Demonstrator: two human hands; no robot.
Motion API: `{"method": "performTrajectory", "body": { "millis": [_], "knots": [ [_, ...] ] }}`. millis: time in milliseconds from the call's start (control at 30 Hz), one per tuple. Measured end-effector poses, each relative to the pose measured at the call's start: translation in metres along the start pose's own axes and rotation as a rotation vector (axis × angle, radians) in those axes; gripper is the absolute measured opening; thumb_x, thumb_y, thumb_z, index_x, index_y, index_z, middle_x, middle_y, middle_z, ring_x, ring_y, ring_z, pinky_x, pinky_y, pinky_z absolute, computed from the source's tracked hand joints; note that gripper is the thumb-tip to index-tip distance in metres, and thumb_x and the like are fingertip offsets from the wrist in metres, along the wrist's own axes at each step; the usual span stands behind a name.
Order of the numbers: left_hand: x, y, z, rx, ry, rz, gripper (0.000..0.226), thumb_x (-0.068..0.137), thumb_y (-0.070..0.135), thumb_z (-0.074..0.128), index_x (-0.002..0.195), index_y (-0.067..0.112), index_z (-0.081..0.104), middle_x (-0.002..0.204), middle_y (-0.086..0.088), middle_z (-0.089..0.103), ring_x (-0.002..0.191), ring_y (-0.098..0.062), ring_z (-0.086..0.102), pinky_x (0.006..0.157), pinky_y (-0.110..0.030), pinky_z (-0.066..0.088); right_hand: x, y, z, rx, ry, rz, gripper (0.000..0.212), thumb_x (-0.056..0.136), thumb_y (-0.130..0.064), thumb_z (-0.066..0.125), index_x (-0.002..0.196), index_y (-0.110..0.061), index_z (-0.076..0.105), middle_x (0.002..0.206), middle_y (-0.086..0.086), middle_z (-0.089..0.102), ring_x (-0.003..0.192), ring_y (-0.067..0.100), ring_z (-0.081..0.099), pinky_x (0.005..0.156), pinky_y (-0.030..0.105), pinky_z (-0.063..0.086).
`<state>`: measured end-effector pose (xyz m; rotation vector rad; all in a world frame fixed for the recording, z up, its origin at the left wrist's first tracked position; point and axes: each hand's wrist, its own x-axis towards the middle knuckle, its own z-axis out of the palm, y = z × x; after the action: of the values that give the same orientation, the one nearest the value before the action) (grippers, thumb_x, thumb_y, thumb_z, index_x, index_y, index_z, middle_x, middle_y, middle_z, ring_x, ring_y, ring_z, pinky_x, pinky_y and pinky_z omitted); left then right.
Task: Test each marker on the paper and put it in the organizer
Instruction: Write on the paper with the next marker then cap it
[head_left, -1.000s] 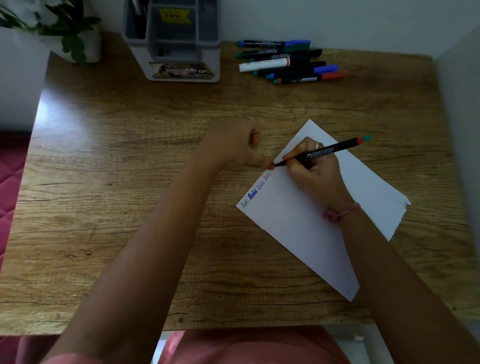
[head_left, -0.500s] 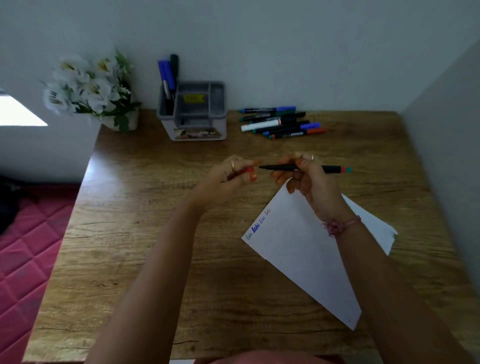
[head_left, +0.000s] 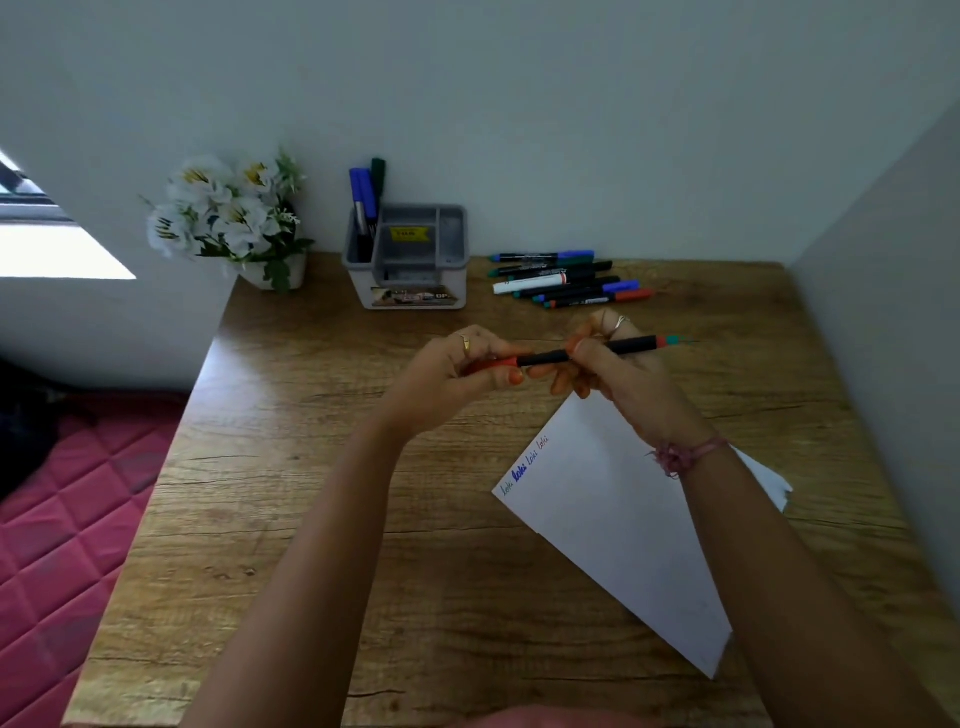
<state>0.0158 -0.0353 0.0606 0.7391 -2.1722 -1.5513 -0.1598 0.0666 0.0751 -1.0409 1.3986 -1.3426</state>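
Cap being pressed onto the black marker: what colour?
Red-orange cap, in the left hand; head view.

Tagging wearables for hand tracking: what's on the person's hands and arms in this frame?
Both forearms are bare, no sleeves in view. The left hand wears a gold-coloured ring on one finger, with orange-painted nails. The right hand wears a thin silver-coloured ring, and its wrist carries a pink knotted thread bracelet.

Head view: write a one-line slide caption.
Both hands, left and right, cap a red marker above the test paper; the grey organizer waits behind.
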Motion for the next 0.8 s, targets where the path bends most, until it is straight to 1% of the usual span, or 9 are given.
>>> {"method": "performTrajectory", "body": {
  "millis": [67, 167, 267, 333, 433, 500, 600, 700, 800],
  "knots": [
    [-0.001, 0.001, -0.001, -0.043, -0.01, 0.008, 0.019, 0.084, 0.016, 0.064, 0.102, 0.022, 0.068, 0.096, -0.008, 0.061, 0.083, -0.021, 0.059, 0.079, -0.027, 0.05, -0.002, -0.001, 0.002, -0.083, -0.038, 0.008, 0.007, 0.091, -0.008, 0.056, 0.085, -0.007, 0.052, 0.074, 0.001, 0.072, 0.066, 0.017, 0.068, 0.055, 0.02, 0.048],
    [-0.004, 0.003, 0.0, -0.116, 0.018, -0.041, 0.017, 0.085, 0.014, 0.063, 0.101, 0.019, 0.067, 0.083, -0.002, 0.064, 0.072, -0.011, 0.058, 0.068, -0.022, 0.051, -0.002, -0.002, 0.005, -0.125, 0.011, -0.043, 0.018, 0.081, -0.009, 0.068, 0.09, 0.006, 0.063, 0.072, -0.001, 0.07, 0.063, 0.011, 0.067, 0.051, 0.016, 0.046],
    [-0.006, 0.007, 0.003, -0.201, 0.111, -0.106, 0.006, 0.086, 0.016, 0.062, 0.09, 0.019, 0.065, 0.069, 0.004, 0.057, 0.06, -0.008, 0.048, 0.057, -0.02, 0.043, -0.002, -0.005, 0.003, -0.161, 0.058, -0.03, 0.022, 0.074, -0.016, 0.074, 0.094, -0.007, 0.072, 0.069, -0.007, 0.068, 0.059, 0.006, 0.062, 0.047, 0.015, 0.043],
    [-0.006, 0.007, 0.004, -0.213, 0.139, -0.131, 0.006, 0.09, 0.017, 0.058, 0.088, 0.019, 0.064, 0.068, 0.002, 0.053, 0.058, -0.009, 0.046, 0.057, -0.021, 0.042, -0.003, -0.006, 0.0, -0.11, 0.019, 0.038, 0.025, 0.072, -0.022, 0.072, 0.096, -0.014, 0.073, 0.076, -0.003, 0.072, 0.061, 0.01, 0.065, 0.046, 0.017, 0.042],
    [-0.006, 0.009, 0.005, -0.219, 0.17, -0.148, 0.009, 0.092, 0.019, 0.055, 0.086, 0.019, 0.061, 0.065, 0.001, 0.052, 0.057, -0.011, 0.045, 0.057, -0.024, 0.041, -0.005, -0.007, -0.004, -0.05, -0.055, 0.1, 0.023, 0.075, -0.02, 0.069, 0.098, -0.017, 0.073, 0.087, 0.004, 0.074, 0.07, 0.016, 0.07, 0.047, 0.016, 0.043],
    [-0.004, 0.011, 0.006, -0.151, 0.22, -0.146, 0.011, 0.09, 0.023, 0.059, 0.081, 0.017, 0.06, 0.061, 0.004, 0.05, 0.054, -0.007, 0.044, 0.054, -0.023, 0.039, -0.004, -0.009, -0.004, -0.143, -0.066, 0.087, 0.025, 0.076, -0.022, 0.069, 0.1, -0.019, 0.072, 0.088, 0.002, 0.075, 0.073, 0.016, 0.071, 0.048, 0.016, 0.044],
    [0.004, 0.013, 0.005, 0.102, 0.321, -0.079, 0.018, 0.088, 0.027, 0.063, 0.077, 0.013, 0.058, 0.063, 0.007, 0.05, 0.052, -0.002, 0.044, 0.05, -0.011, 0.036, 0.001, -0.007, 0.002, -0.274, -0.051, 0.054, 0.015, 0.082, -0.018, 0.067, 0.096, -0.019, 0.071, 0.081, -0.002, 0.075, 0.068, 0.011, 0.07, 0.049, 0.014, 0.046],
    [0.01, 0.016, 0.0, 0.259, 0.331, 0.005, 0.018, 0.087, 0.023, 0.064, 0.074, 0.012, 0.058, 0.067, 0.005, 0.05, 0.056, -0.004, 0.043, 0.053, -0.013, 0.036, 0.005, -0.001, 0.01, -0.298, -0.052, 0.043, 0.013, 0.088, -0.015, 0.061, 0.087, -0.008, 0.071, 0.07, -0.004, 0.071, 0.056, 0.006, 0.064, 0.05, 0.013, 0.045],
    [0.012, 0.014, -0.003, 0.296, 0.3, 0.033, 0.019, 0.087, 0.021, 0.064, 0.071, 0.015, 0.055, 0.066, 0.007, 0.047, 0.056, -0.004, 0.041, 0.054, -0.012, 0.038, 0.007, 0.002, 0.014, -0.292, -0.062, 0.055, 0.022, 0.091, -0.014, 0.057, 0.095, 0.004, 0.07, 0.068, -0.001, 0.068, 0.051, 0.003, 0.058, 0.049, 0.013, 0.043]
  ]
}}
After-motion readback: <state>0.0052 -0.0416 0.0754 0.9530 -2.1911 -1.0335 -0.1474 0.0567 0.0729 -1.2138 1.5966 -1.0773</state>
